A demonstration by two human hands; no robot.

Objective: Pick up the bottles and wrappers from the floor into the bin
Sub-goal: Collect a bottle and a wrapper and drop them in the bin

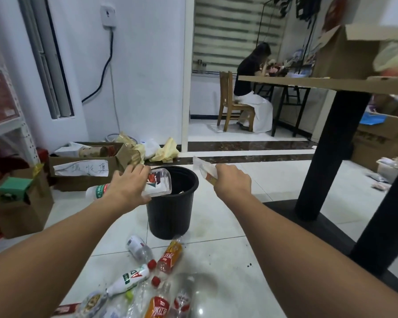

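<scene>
**Bottles and wrappers held over the bin, more left on the floor**

Head view: Bottles and wrappers are the concern here, and 2 of them are already raised. At the centre of the frame the black bin (172, 203) stands upright on the tiled floor (228, 237), its mouth open to the camera. The left hand (129, 183) is closed around a clear bottle (157, 183) laid on its side, with the bottle's base pushed out over the bin's near-left rim; it appears to be held that way so that it will fall inside once let go. The bottle's green-labelled neck end juts out to the left behind the wrist. The right hand (232, 180) is pinched shut on a clear wrapper (203, 169), which is lifted just right of the rim and above it, not yet over the opening; a short move leftward would probably be needed before release.

In the lower centre of the frame, near the bin's foot, the rest of the litter is spread: an orange bottle (170, 257), a white bottle (130, 281) with a red cap, a small clear bottle (138, 246) and several more at the bottom edge, partly cut off. These lie within easy reach, which is likely why the bin is set so close. Much of the task is judged to remain.

At the left, cardboard boxes (83, 171) are stacked, and a table leg (326, 157) is seen at the right.
</scene>
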